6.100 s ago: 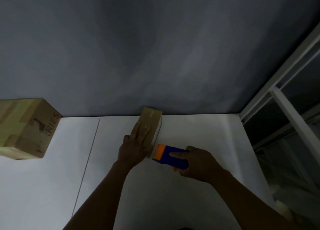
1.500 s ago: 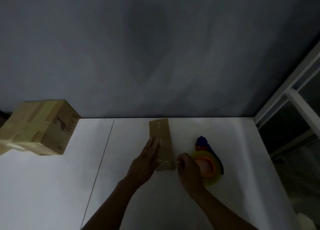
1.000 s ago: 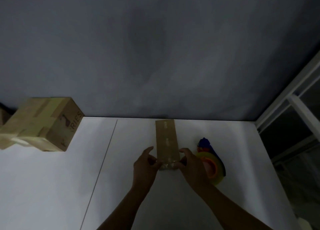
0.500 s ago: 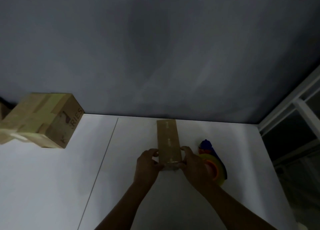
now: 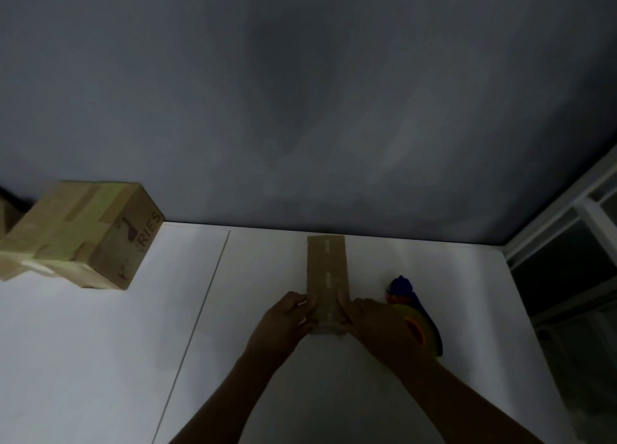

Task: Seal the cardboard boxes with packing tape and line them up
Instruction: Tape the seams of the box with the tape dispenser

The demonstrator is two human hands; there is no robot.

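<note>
The narrow cardboard box [image 5: 328,276] lies flat on the white bench [image 5: 100,360], running straight away from the hands; the left hand [image 5: 283,323] and right hand [image 5: 375,323] clamp its near end from either side, apparently pressing tape down over that end; so the sealing of this one looks nearly finished, though the dim light hides the tape edges; the tape dispenser [image 5: 415,316] rests just right of the right hand, set down; far to the left of the hands a larger taped box [image 5: 83,236] stands by the wall; lining up remains, as the two sit well apart.
</note>
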